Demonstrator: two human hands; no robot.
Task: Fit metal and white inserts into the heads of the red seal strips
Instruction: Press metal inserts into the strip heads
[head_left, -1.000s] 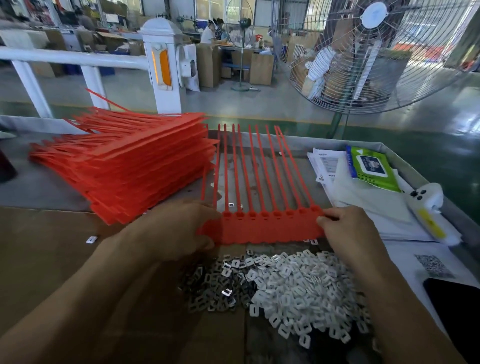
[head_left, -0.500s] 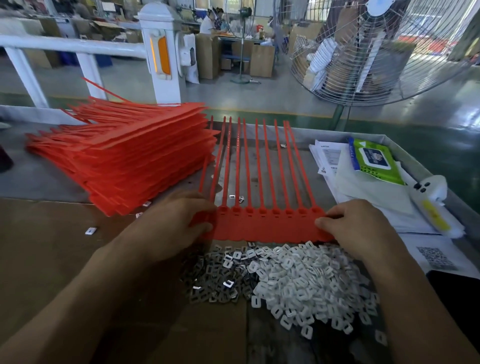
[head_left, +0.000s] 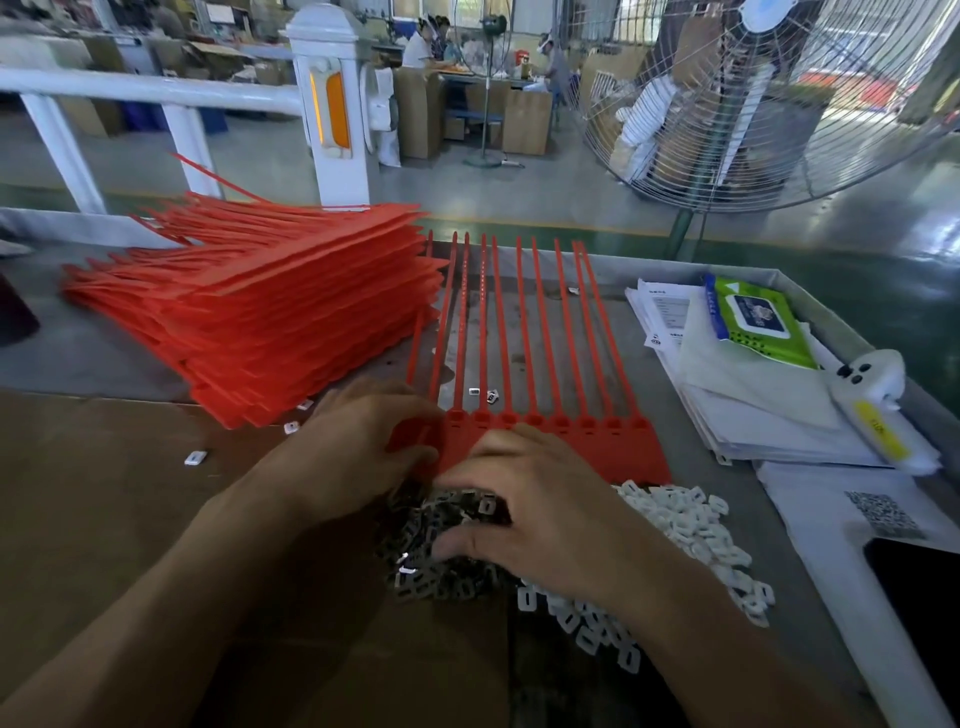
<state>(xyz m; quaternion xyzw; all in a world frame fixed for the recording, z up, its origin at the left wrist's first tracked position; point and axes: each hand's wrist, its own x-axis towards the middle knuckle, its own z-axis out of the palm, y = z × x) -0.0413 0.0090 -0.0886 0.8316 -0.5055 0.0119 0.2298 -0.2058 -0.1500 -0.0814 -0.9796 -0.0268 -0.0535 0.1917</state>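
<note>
right hand (head_left: 540, 519) over metal inserts (head_left: 441, 551), fingers curled into pile, grip unclear | white inserts (head_left: 680, 525) just right | left hand (head_left: 363, 447) holds seal strip heads (head_left: 597, 447) at left end on table (head_left: 104, 358) | advice: pick one insert, keep strip flat, seat square | red stack (head_left: 270, 312) beyond

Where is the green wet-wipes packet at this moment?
In the head view the green wet-wipes packet lies far right on the table, atop the stack of white papers, just beyond the white and yellow handheld device.
</note>
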